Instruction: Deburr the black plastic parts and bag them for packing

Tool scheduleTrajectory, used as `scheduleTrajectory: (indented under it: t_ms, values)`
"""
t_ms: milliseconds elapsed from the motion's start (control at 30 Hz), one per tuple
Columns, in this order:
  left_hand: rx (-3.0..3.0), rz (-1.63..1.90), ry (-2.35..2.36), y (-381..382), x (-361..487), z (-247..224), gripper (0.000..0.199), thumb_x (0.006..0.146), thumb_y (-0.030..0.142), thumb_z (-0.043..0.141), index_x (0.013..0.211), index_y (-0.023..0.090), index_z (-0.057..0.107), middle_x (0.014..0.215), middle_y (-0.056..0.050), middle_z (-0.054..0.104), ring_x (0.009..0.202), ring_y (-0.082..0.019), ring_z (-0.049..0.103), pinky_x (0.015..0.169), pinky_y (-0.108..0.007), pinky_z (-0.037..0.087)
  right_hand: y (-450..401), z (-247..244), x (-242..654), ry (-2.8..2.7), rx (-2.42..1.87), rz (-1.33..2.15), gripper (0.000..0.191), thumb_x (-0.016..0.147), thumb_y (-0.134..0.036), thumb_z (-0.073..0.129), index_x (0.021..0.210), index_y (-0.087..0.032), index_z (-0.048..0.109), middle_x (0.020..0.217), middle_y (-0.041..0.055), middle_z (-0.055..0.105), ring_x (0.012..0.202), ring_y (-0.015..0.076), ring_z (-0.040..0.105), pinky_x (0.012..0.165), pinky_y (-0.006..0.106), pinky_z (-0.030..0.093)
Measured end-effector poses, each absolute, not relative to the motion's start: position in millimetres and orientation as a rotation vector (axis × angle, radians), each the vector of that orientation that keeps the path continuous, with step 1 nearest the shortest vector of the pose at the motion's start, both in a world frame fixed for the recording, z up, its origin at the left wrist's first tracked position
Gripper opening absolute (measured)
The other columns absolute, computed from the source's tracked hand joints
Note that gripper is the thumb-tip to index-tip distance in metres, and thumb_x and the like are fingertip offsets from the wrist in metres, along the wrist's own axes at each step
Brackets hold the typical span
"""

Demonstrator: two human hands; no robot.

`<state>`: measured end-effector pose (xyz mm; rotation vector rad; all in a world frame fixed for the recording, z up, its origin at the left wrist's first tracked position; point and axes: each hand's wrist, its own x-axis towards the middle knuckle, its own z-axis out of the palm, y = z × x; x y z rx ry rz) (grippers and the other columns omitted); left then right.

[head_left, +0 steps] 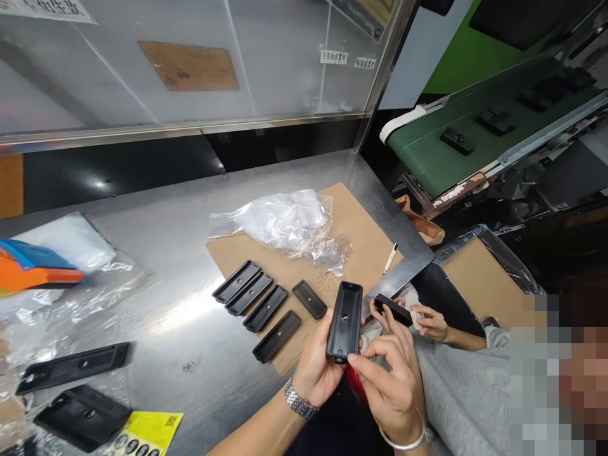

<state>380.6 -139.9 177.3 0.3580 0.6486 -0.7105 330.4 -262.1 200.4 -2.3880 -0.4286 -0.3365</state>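
A long black plastic housing (345, 316), hollow like a shallow tray with a hole in its middle, stands tilted up in my left hand (316, 364). The fingers of that hand wrap its left side and back, with a metal watch on the wrist. At the housing's lower right corner, my right hand (392, 380) pinches with thumb and forefinger; whether a small piece is between them is hidden. To the left, on a cardboard sheet (370, 221) and the metal table (190, 329), lie several similar black housings (266, 308). A smaller black plate (309, 299) rests beside them.
Clear plastic bags (280, 218) and a pen (390, 258) lie on the cardboard. At right, a co-worker's hands (430, 324) hold another black part. A green conveyor belt (427, 161) carries black parts. More black parts (83, 415) and yellow stickers (149, 430) are lower left.
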Motion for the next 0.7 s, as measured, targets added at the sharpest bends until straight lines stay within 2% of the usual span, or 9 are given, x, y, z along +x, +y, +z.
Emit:
scheduleTrajectory:
  t_ms: [133, 233, 333, 400, 533, 700]
  values:
    - [0.430, -0.645, 0.626, -151, 388, 160, 0.032, 0.085, 0.037, 0.044, 0.090, 0.009, 0.059, 0.087, -0.012, 0.066, 0.055, -0.015, 0.060, 0.042, -0.026, 0.048, -266, 184, 330, -0.126, -2.463, -0.525, 0.025, 0.078, -0.006, 0.052, 0.092, -0.024, 0.063, 0.075, 0.0028, 0.056, 0.074, 0.0177, 0.056, 0.074, 0.038, 0.046]
    - [0.454, -0.575, 0.615, -161, 394, 138, 0.031, 0.083, 0.036, 0.048, 0.094, 0.009, 0.058, 0.089, -0.011, 0.067, 0.058, -0.015, 0.062, 0.049, -0.028, 0.051, -264, 167, 328, 0.029, -2.492, -0.513, 0.027, 0.083, -0.011, 0.046, 0.104, -0.022, 0.058, 0.082, 0.0052, 0.061, 0.078, 0.0191, 0.060, 0.073, 0.035, 0.047]
    - [0.441, -0.534, 0.616, -170, 401, 116, 0.029, 0.081, 0.035, 0.053, 0.095, 0.010, 0.059, 0.088, -0.010, 0.067, 0.065, -0.016, 0.064, 0.058, -0.028, 0.052, -258, 149, 329, -0.042, -2.607, -0.333, 0.037, 0.085, -0.014, 0.040, 0.120, -0.022, 0.051, 0.079, 0.0059, 0.064, 0.073, 0.0198, 0.062, 0.063, 0.031, 0.050]
    - [0.430, -0.508, 0.637, -176, 404, 105, 0.027, 0.080, 0.033, 0.054, 0.095, 0.011, 0.060, 0.087, -0.009, 0.068, 0.067, -0.016, 0.064, 0.063, -0.028, 0.052, -256, 138, 331, -0.037, -2.687, -0.222, 0.040, 0.086, -0.017, 0.038, 0.124, -0.023, 0.049, 0.077, 0.0065, 0.065, 0.070, 0.0211, 0.063, 0.059, 0.031, 0.050]
    - [0.419, -0.479, 0.642, -183, 409, 89, 0.024, 0.079, 0.030, 0.056, 0.094, 0.012, 0.060, 0.083, -0.007, 0.068, 0.069, -0.017, 0.064, 0.068, -0.029, 0.052, -261, 123, 335, 0.085, -2.737, -0.209, 0.044, 0.088, -0.020, 0.032, 0.131, -0.018, 0.040, 0.082, 0.0100, 0.065, 0.074, 0.0226, 0.063, 0.062, 0.032, 0.052]
    - [0.388, -0.481, 0.633, -190, 413, 71, 0.019, 0.082, 0.031, 0.051, 0.092, 0.016, 0.058, 0.080, -0.005, 0.067, 0.071, -0.017, 0.064, 0.070, -0.031, 0.051, -265, 95, 339, 0.116, -2.769, -0.162, 0.042, 0.089, -0.021, 0.031, 0.128, -0.019, 0.044, 0.082, 0.0103, 0.064, 0.075, 0.0237, 0.062, 0.060, 0.034, 0.052]
